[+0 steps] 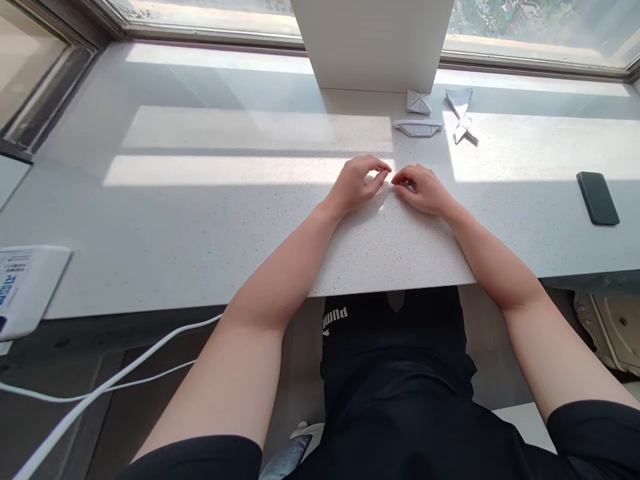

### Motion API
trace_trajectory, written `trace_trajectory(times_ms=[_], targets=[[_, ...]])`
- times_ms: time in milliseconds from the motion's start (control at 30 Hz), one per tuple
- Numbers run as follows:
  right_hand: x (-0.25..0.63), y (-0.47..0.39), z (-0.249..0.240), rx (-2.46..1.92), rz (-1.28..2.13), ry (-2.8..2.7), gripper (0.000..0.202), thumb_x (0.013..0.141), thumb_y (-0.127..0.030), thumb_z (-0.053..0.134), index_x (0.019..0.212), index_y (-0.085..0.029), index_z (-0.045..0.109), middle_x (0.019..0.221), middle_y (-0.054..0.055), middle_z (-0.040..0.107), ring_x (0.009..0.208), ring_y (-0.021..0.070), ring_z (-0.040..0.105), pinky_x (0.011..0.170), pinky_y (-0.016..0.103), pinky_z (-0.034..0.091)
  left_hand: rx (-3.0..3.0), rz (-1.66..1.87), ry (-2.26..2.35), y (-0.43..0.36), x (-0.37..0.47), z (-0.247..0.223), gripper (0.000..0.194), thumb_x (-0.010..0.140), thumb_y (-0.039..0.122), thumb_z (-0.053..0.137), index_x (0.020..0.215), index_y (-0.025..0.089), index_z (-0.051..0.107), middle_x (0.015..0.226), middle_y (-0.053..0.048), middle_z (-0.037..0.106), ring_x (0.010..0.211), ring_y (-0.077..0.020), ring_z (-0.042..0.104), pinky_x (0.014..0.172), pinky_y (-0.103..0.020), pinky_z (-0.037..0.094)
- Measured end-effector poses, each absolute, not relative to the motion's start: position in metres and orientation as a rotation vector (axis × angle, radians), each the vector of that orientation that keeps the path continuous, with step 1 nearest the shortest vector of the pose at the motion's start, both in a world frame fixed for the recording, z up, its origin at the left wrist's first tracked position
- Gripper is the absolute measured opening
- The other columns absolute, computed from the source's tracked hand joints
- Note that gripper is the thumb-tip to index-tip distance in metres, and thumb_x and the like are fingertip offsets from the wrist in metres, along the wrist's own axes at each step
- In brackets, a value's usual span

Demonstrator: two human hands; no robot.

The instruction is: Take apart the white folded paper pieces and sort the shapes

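My left hand [357,183] and my right hand [421,188] rest close together over the white counter, fingertips almost meeting. Each has its thumb and fingers pinched. Between them shows what looks like a small piece of white paper [385,189], hard to tell from the bright counter and mostly hidden by the fingers. Just beyond my hands lie a folded paper boat shape [418,128] and a folded paper square [419,102] with crossing creases. To the right of these is a folded paper figure [461,115], narrow in its middle.
A dark phone [598,198] lies on the right of the speckled counter [200,247]. At the left edge is a white printed pack [30,283]. A white pillar [375,43] stands at the back between windows. White cables [125,373] hang below the front edge.
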State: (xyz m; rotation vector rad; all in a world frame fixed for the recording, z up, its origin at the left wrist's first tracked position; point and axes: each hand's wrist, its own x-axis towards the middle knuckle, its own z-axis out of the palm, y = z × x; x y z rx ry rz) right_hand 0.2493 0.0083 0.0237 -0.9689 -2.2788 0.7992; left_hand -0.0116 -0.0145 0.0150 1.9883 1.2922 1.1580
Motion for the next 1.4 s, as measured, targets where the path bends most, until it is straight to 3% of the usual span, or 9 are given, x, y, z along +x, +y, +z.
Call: trace_trajectory(times_ms=[100, 200, 333, 667, 1400], targets=[[0.258, 0.009, 0.027, -1.002, 0.79, -2.3, 0.021, 0.109, -0.051, 0.08, 0.114, -0.031, 0.086, 0.115, 0.012, 0.088, 0.112, 0.039, 0.074, 0.116, 0.064, 0.06, 2.109, 1.074, 1.37, -0.015, -0.021, 0.019, 0.008, 0.113, 0.035, 0.079, 0.118, 0.032, 0.085, 0.132, -0.009, 0.091, 0.137, -0.0367, 0.08, 0.138, -0.061, 0.059], [0.257, 0.005, 0.029, -1.039, 0.752, -2.358, 0.023, 0.114, -0.047, 0.074, 0.12, -0.029, 0.086, 0.121, 0.014, 0.088, 0.117, 0.0404, 0.074, 0.117, 0.065, 0.059, 2.168, 0.878, 1.416, -0.015, -0.027, 0.017, 0.017, 0.115, 0.035, 0.072, 0.125, 0.032, 0.086, 0.149, -0.011, 0.088, 0.149, -0.0389, 0.076, 0.144, -0.064, 0.053], [0.253, 0.001, 0.031, -1.047, 0.717, -2.396, 0.022, 0.115, -0.043, 0.071, 0.124, -0.028, 0.085, 0.128, 0.016, 0.088, 0.122, 0.0418, 0.074, 0.121, 0.067, 0.059, 2.184, 0.749, 1.427, -0.014, -0.028, 0.013, 0.022, 0.115, 0.037, 0.069, 0.125, 0.032, 0.087, 0.157, -0.011, 0.085, 0.155, -0.0407, 0.072, 0.146, -0.068, 0.049], [0.254, -0.001, 0.033, -1.053, 0.72, -2.424, 0.032, 0.118, -0.055, 0.069, 0.129, -0.029, 0.085, 0.133, 0.018, 0.087, 0.126, 0.0446, 0.073, 0.125, 0.074, 0.059, 2.184, 0.773, 1.431, -0.012, -0.029, 0.009, 0.024, 0.113, 0.036, 0.069, 0.127, 0.032, 0.088, 0.157, -0.012, 0.085, 0.156, -0.0403, 0.072, 0.149, -0.069, 0.045], [0.257, 0.002, 0.031, -1.022, 0.745, -2.364, 0.029, 0.116, -0.055, 0.074, 0.127, -0.031, 0.086, 0.13, 0.015, 0.088, 0.125, 0.0424, 0.077, 0.118, 0.07, 0.065, 2.198, 0.807, 1.425, -0.012, -0.028, 0.008, 0.021, 0.113, 0.034, 0.069, 0.123, 0.032, 0.088, 0.154, -0.011, 0.087, 0.153, -0.0406, 0.074, 0.148, -0.071, 0.046]])
